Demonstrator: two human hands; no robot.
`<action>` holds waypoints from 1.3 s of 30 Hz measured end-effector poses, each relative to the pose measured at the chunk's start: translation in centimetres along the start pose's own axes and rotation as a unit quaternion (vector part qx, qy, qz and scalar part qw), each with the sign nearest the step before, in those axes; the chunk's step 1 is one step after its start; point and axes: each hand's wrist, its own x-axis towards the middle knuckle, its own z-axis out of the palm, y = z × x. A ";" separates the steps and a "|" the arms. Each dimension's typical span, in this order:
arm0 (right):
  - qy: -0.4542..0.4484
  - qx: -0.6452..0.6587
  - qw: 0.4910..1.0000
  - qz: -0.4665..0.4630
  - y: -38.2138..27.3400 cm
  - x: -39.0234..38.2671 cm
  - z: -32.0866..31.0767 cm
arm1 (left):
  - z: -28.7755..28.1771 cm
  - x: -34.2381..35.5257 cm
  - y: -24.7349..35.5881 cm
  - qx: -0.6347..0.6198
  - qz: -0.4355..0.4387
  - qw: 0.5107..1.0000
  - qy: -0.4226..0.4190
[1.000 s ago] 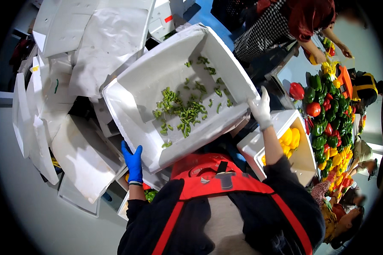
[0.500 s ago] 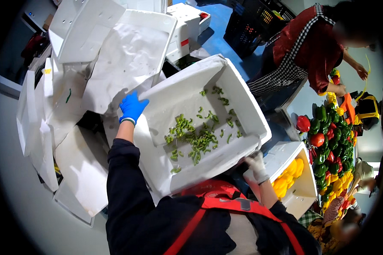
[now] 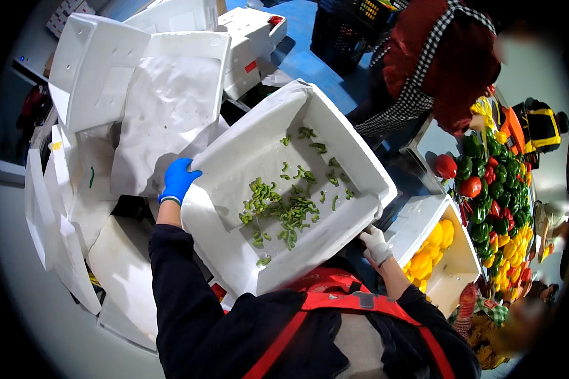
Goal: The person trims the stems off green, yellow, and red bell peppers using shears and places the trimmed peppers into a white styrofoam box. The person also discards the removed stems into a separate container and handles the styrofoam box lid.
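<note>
One white foam box (image 3: 224, 161) sits tilted in view before the wearer, its underside and whatever bears it hidden, and its near wall partly covered by the wearer's red-strapped front (image 3: 325, 284). Where the right hand (image 3: 375, 245) meets it, the fingers are foreshortened and tucked low against the outside of the near right wall, so I cannot tell how far that grip is closed or whether it has hold of the foam. The left hand (image 3: 180, 180), in a blue glove, has its grip partly closed on the box's left corner, thumb by the rim, some fingers hidden behind the edge. The box thus lies between the two hands. It is deep, with thick, slightly uneven rims; on its floor, small curved green pieces (image 3: 294, 215) lie clustered toward the middle, a few strays near the far right wall. Just right of the right hand, another foam box (image 3: 414, 218) holds yellow peppers (image 3: 430, 249). Farther right, green, red and yellow peppers (image 3: 487, 164) cover a tabletop (image 3: 431, 138). Beside it on the far side bends a person in dark red (image 3: 411, 47), cut off above. Foam boxes (image 3: 98, 72) pile up at left; people near the right border are blurred.
</note>
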 end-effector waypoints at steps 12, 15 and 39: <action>-0.225 0.186 0.956 -0.009 -14.8 -11.1 2.6 | -0.4 -12.2 20.0 -0.396 0.199 0.863 -0.242; -0.271 0.233 0.934 -0.019 -17.2 -9.4 5.5 | -0.4 -18.5 24.3 -0.429 0.234 0.777 -0.397; 0.093 -0.495 0.827 -0.251 -37.9 22.8 21.5 | -6.6 -25.4 10.5 -0.221 0.019 0.974 0.041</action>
